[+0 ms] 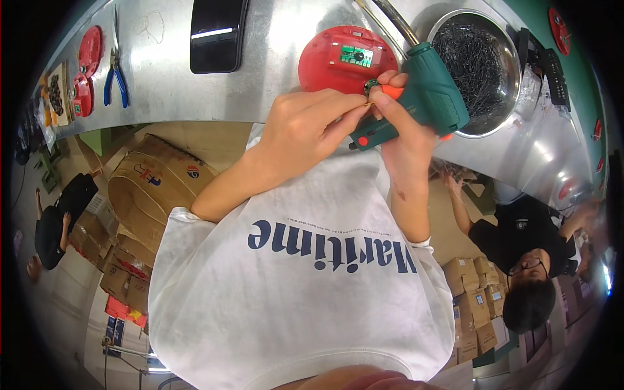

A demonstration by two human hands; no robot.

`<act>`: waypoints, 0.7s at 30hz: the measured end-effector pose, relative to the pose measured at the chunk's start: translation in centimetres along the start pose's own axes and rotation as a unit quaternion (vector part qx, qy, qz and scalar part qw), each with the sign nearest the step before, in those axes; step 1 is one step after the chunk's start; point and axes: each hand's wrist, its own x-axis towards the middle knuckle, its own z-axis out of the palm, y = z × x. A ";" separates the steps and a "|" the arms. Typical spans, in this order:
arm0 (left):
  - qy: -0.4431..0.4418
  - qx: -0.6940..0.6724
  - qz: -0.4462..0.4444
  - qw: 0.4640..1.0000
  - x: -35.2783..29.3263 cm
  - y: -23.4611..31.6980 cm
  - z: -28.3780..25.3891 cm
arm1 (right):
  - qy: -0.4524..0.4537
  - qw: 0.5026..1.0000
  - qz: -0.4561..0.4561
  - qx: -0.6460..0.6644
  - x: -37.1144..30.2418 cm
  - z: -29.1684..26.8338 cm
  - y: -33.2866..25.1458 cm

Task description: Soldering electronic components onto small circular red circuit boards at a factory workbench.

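Note:
Both my hands meet over the near edge of the metal table. My left hand [311, 127] is closed in a pinch; what lies between its fingertips is too small to make out. My right hand [406, 127] grips a small orange-red piece [392, 91], with a small green round part [370, 85] beside it. Just beyond the fingers lies a red plastic shell [316, 63] with a green circuit board [356, 56] set in it. Close against my right hand rests a dark green gun-shaped tool [434, 88] with a metal barrel.
A steel bowl [513, 104] full of thin dark pieces stands at right. A black phone [216, 45], blue-handled pliers [116, 81] and red plastic parts [90, 52] lie leftward on the metal table [273, 52]. A co-worker [523, 234] sits at right; cardboard boxes [156, 182] stand below the table.

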 end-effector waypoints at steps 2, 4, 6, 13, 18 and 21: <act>0.012 -0.002 -0.015 1.000 -0.1 -0.1 0.0 | -0.002 1.000 -0.001 -0.001 -0.1 0.1 0.0; 0.018 0.007 0.025 0.999 -0.1 -0.5 0.1 | -0.003 1.000 -0.003 -0.002 -0.1 -0.1 0.1; 0.015 0.007 0.026 1.000 -0.2 -0.6 0.1 | -0.028 0.999 -0.002 0.020 -0.2 -0.8 0.2; 0.091 -0.007 -0.085 0.992 0.3 -1.5 0.6 | -0.022 0.999 -0.014 -0.030 -2.4 -3.4 -1.8; 0.096 0.002 -0.102 0.990 0.6 -2.7 1.2 | -0.061 0.986 -0.012 -0.155 -4.1 -6.1 -2.5; 0.091 -0.009 -0.122 0.988 0.7 -2.8 1.4 | -0.066 0.975 0.008 -0.212 -4.8 -6.5 -3.0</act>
